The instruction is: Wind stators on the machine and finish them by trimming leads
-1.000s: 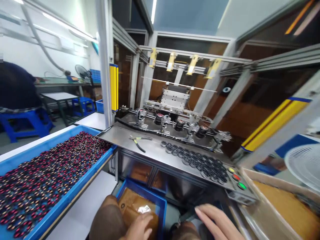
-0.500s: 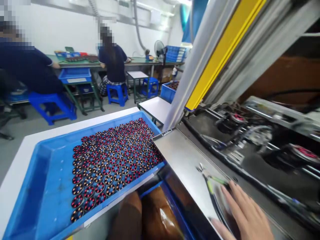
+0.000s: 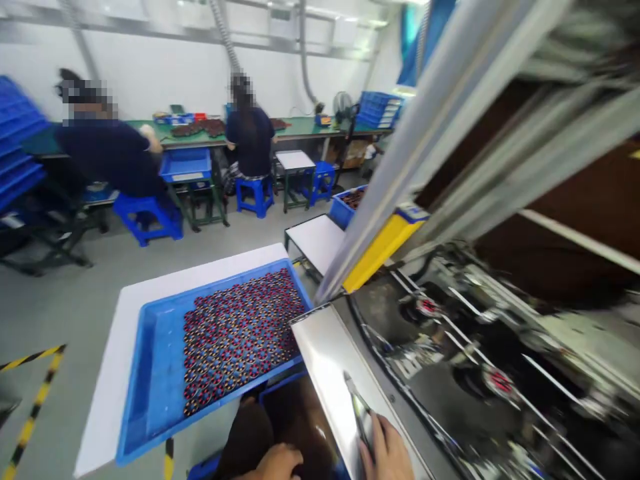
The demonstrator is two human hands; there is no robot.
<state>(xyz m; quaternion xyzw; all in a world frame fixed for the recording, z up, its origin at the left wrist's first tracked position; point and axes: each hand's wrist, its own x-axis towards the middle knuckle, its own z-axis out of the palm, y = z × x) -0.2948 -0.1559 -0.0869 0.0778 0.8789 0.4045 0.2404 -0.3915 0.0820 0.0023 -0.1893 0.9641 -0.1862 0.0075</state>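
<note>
My right hand is closed around the handles of a pair of pliers. The pliers have black and yellow-green grips, and their jaws point away from me over a shiny metal ledge. My left hand is low at the bottom edge, near my lap and beside a brown surface; its fingers are mostly cut off and blurred. Left of the ledge, a blue tray holds many round motor-stator-like parts with red and copper-coloured windings, laid in rows.
A machine with rails and round red-wound parts stands right, behind a slanted metal post and yellow bar. The tray rests on a white tabletop. Two co-workers sit at a green bench.
My right hand has closed on the pliers' handles. My left hand has come into view at the bottom. The view has shifted, so the tray and machine look smaller.
</note>
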